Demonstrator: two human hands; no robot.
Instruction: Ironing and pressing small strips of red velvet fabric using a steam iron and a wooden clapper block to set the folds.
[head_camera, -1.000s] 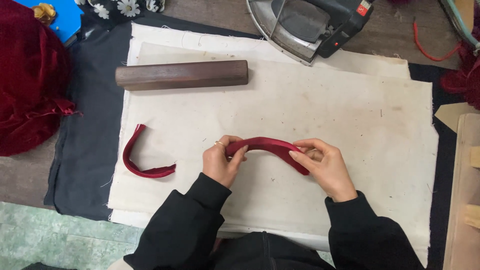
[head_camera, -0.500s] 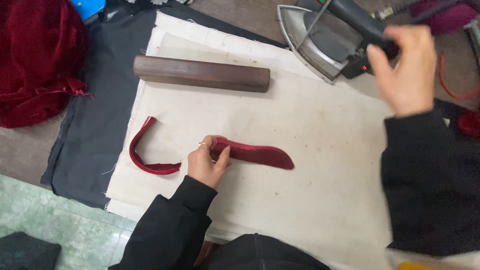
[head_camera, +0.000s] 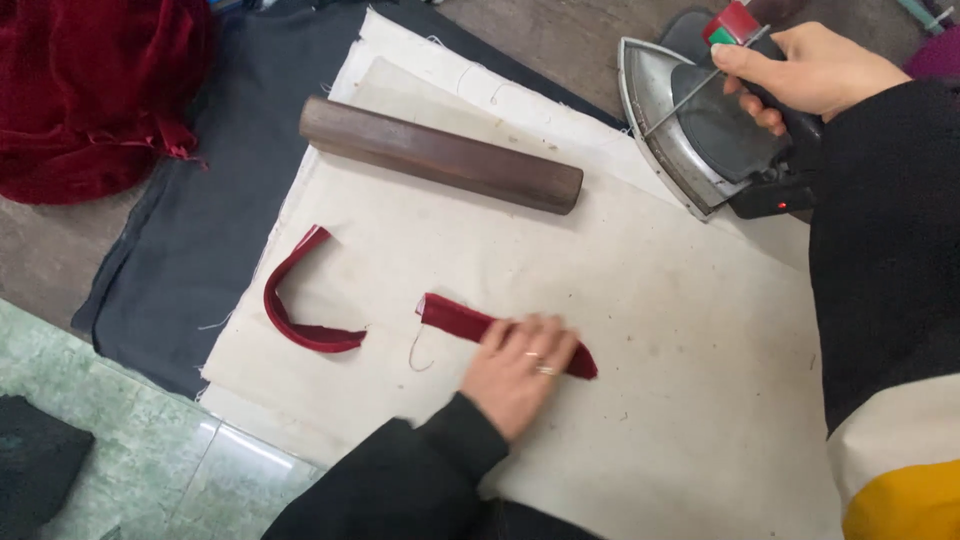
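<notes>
My left hand (head_camera: 520, 370) lies flat, fingers spread, pinning the red velvet strip (head_camera: 455, 320) while my right hand (head_camera: 810, 70) grips the iron (head_camera: 700, 130), so pressing's up and I'd need fingers clear.

- Left hand (head_camera: 520, 372): bare, with a thin ring on one finger and a second ring on the finger beside it; the wrist disappears into a black sleeve (head_camera: 400, 480) of soft, matte cloth with a plain cuff; no buttons or markings show.
- Right hand (head_camera: 808, 72): bare, no ring visible; its sleeve (head_camera: 880, 230) is black and wide; lower down the same garment changes to a cream-white band (head_camera: 895, 430), then a yellow patch (head_camera: 905, 505) at the picture's bottom corner.
</notes>
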